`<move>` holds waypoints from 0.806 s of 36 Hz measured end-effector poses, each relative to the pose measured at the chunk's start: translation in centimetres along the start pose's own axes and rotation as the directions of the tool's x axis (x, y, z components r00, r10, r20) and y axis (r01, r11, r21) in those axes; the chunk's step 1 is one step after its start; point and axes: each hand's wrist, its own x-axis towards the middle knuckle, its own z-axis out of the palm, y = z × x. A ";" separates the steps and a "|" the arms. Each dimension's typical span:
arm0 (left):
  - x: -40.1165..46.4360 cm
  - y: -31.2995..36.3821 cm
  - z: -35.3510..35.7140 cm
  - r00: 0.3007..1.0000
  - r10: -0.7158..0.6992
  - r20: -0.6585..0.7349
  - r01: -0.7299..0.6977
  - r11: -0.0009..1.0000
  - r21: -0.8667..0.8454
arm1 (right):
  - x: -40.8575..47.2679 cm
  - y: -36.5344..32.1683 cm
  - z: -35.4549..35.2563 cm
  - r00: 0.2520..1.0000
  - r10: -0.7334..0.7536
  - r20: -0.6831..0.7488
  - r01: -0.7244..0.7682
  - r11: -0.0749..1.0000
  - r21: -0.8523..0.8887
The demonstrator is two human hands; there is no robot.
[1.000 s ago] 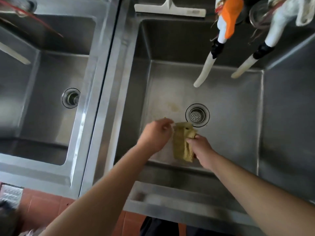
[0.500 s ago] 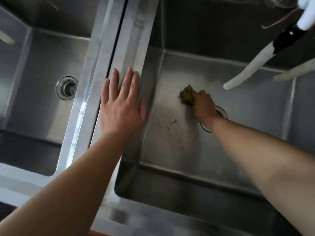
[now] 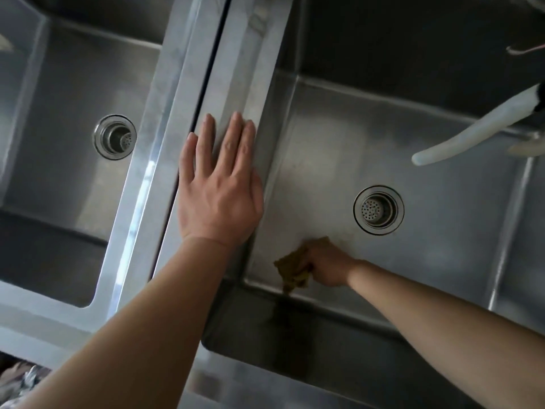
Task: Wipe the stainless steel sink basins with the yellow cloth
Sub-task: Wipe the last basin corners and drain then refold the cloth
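The wiping of the right basin point(image 3: 442, 231) is under way. The right hand point(image 3: 326, 265) is bunched around the yellow cloth point(image 3: 293, 271), pressing it to the basin floor at the near-left corner, short of the round perforated drain point(image 3: 378, 210). The left hand point(image 3: 219, 184) lies spread flat on the brushed steel divider rim point(image 3: 188, 84), apparently for support. Next, I judge, the crumpled cloth must sweep the smooth floor and walls; the left basin point(image 3: 59, 143) looks untouched.

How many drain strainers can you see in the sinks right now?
2. One drain strainer sits in the floor of the left basin; the other is in the right basin, just beyond the right hand with the yellow cloth.
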 end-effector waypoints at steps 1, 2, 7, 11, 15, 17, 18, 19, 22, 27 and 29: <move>0.0 0.0 0.0 1.000 -0.002 0.001 0.002 1.000 0.003 | -0.3 0.0 -1.0 1.000 0.026 -0.002 -0.025 0.996 0.083; 0.1 0.0 0.0 1.000 -0.003 0.000 0.003 1.000 0.005 | -0.5 0.1 -2.1 0.998 0.058 -0.028 -0.053 0.984 0.170; 0.2 -0.1 0.0 1.000 0.003 -0.004 -0.003 1.000 0.011 | -1.2 1.3 -8.3 0.885 0.315 -0.344 -0.051 0.799 0.600; 0.2 0.0 0.0 1.000 -0.007 0.004 0.007 1.000 0.009 | 0.8 1.9 -14.0 0.660 0.523 -0.540 0.026 0.701 0.712; 0.3 -0.1 0.1 1.000 -0.006 -0.011 0.006 1.000 0.009 | 4.3 1.9 -19.7 0.323 0.618 -0.717 0.047 0.746 0.664; 0.3 -0.1 0.2 0.999 -0.001 -0.032 0.001 1.000 0.006 | 6.1 2.0 -22.4 0.243 0.635 -0.734 0.015 0.754 0.657; 0.3 -0.1 0.2 0.999 0.001 -0.036 0.000 1.000 0.008 | 6.9 2.0 -23.6 0.230 0.637 -0.736 -0.019 0.759 0.651; 0.3 -0.1 0.2 0.999 0.001 -0.038 0.000 1.000 0.010 | 7.7 2.1 -24.7 0.236 0.631 -0.739 -0.059 0.768 0.637; 0.4 -0.1 0.3 0.998 0.000 -0.062 0.002 1.000 0.017 | 10.0 2.5 -26.4 0.380 0.559 -0.737 -0.202 0.828 0.524; 0.3 -0.1 0.5 0.997 0.006 -0.080 -0.004 1.000 0.021 | 13.6 2.4 -24.1 0.687 0.396 -0.609 -0.142 0.895 0.422; 0.3 -0.1 0.6 0.997 0.003 -0.081 -0.002 1.000 0.020 | 13.8 2.4 -21.8 0.632 0.391 -0.669 -0.113 0.900 0.420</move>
